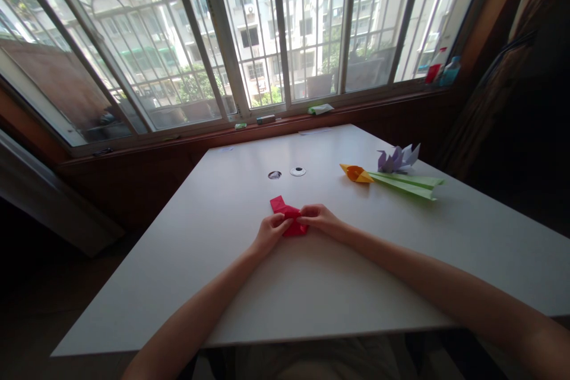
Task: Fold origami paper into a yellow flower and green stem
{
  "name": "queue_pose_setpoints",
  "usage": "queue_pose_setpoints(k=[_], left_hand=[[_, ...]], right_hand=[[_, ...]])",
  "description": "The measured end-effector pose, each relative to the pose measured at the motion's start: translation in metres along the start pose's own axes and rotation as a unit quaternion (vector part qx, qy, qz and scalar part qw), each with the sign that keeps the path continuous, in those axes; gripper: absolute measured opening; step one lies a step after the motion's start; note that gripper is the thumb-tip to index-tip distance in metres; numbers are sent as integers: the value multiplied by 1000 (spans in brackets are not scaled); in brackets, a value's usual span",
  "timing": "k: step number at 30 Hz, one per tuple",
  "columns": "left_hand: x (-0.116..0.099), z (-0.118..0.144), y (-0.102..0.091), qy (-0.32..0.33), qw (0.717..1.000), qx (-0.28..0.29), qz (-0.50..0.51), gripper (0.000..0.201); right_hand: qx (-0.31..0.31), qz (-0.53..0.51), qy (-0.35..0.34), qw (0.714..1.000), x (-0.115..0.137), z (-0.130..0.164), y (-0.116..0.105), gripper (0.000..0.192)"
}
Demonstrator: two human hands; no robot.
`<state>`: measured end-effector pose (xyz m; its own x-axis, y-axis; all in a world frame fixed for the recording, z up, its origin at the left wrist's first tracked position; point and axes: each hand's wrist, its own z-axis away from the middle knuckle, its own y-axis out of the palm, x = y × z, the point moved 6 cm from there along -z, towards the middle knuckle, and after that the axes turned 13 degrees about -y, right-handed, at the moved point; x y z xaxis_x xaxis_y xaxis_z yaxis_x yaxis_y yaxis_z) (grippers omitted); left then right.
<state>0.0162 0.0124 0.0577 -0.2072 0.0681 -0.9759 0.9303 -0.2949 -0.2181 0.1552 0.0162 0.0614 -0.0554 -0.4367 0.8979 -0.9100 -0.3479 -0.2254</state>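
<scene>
A piece of folded red paper [295, 228] lies low over the white table in front of me. My left hand [269, 231] pinches its left side between thumb and fingers. On the other side, my right hand [321, 217] is closed on the paper's right edge, the fingertips of both hands close together. A square red flap [276, 203] sticks out at the far left of the paper. My fingers hide part of the folds.
Beyond the paper, two small round pieces [298, 171] lie on the white table [214, 202]. To the right are a yellow paper boat [357, 174], a green paper plane [407, 183] and purple folded paper [392, 160]. Bottles [450, 71] stand on the windowsill.
</scene>
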Motion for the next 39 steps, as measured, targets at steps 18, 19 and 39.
queue_pose_setpoints(k=[18, 19, 39], left_hand=[[-2, 0, 1, 9, 1000, 20, -16, 33], [-2, 1, 1, 10, 1000, 22, -19, 33], [-11, 6, 5, 20, 999, 40, -23, 32]], right_hand=[[-28, 32, 13, 999, 3, 2, -2, 33], [-30, 34, 14, 999, 3, 2, -3, 33], [-39, 41, 28, 998, 3, 3, -3, 34]])
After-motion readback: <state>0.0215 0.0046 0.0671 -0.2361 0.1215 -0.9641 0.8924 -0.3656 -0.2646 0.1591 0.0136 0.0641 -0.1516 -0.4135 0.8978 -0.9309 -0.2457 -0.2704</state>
